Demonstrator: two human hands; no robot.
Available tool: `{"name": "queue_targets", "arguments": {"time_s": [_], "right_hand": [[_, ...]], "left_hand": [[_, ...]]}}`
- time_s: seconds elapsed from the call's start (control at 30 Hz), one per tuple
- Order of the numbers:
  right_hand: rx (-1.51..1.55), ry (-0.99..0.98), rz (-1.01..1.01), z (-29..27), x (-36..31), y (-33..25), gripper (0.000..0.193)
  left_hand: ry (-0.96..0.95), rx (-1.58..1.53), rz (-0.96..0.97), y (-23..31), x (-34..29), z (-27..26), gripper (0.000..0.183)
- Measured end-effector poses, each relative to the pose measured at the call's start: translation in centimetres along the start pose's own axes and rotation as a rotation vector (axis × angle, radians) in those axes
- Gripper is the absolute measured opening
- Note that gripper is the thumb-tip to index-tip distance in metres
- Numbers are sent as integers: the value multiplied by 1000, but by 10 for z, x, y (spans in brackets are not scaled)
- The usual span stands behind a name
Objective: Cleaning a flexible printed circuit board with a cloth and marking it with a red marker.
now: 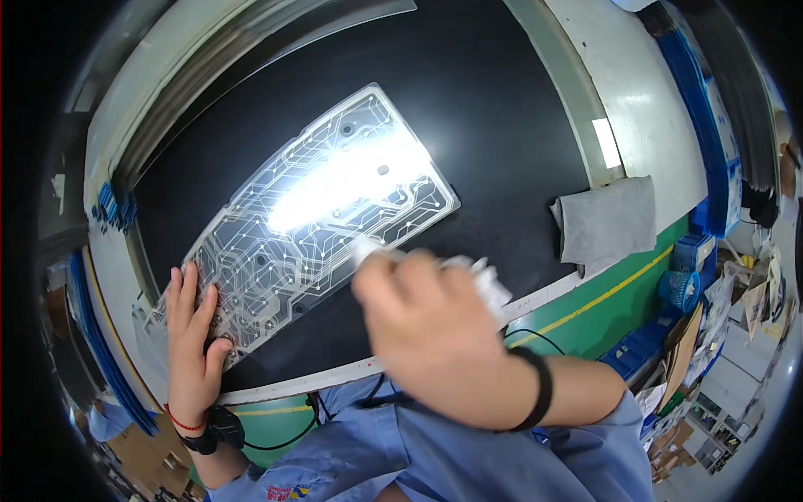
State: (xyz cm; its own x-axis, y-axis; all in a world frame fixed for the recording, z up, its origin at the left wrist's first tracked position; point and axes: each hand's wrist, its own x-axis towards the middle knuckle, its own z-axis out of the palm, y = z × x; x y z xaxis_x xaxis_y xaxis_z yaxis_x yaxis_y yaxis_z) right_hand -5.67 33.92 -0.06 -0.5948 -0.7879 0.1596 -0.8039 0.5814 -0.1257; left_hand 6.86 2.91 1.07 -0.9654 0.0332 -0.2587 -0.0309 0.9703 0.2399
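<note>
A: The blue work shirt (351, 452) is nearest, at six o'clock; beyond it, toward five, the right hand (443, 335) has its fingers closed on a crumpled white wipe (488, 286).

B: And the left hand (194, 343)?

A: At eight o'clock, fingers open and spread over the near end of the clear circuit sheet (259, 289); that sheet lies on the black desk (510, 109), running from eight o'clock up to twelve.

B: What could go wrong?

A: As I judge it, a hard push could slide the sheet if the left hand bears lightly; a thin edge could snag the wipe and crease; the glare could mask a smear or scratch.

B: What's unclear?

A: Glare drowns the traces toward eleven; blur softens the right hand, so I cannot tell whether its white tip touches the sheet; the left hand covers part of the sheet's end; the folded grey cloth (611, 222) at three hides whatever is beneath.
</note>
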Motion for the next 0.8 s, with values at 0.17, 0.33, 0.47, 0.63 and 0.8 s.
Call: {"name": "queue_targets", "arguments": {"time_s": [0.17, 0.33, 0.47, 0.63, 0.8], "right_hand": [[61, 46, 151, -2, -5, 28, 27], [-85, 29, 188, 0, -4, 32, 28], [-1, 45, 21, 10, -11, -7, 24], [-36, 41, 209, -1, -4, 39, 19], [34, 81, 101, 8, -6, 10, 14]], "left_hand": [[19, -9, 17, -4, -3, 4, 60], [20, -4, 13, 1, 1, 3, 58], [31, -14, 22, 0, 4, 5, 57], [44, -26, -17, 6, -4, 0, 56], [45, -41, 13, 2, 5, 5, 56]]}}
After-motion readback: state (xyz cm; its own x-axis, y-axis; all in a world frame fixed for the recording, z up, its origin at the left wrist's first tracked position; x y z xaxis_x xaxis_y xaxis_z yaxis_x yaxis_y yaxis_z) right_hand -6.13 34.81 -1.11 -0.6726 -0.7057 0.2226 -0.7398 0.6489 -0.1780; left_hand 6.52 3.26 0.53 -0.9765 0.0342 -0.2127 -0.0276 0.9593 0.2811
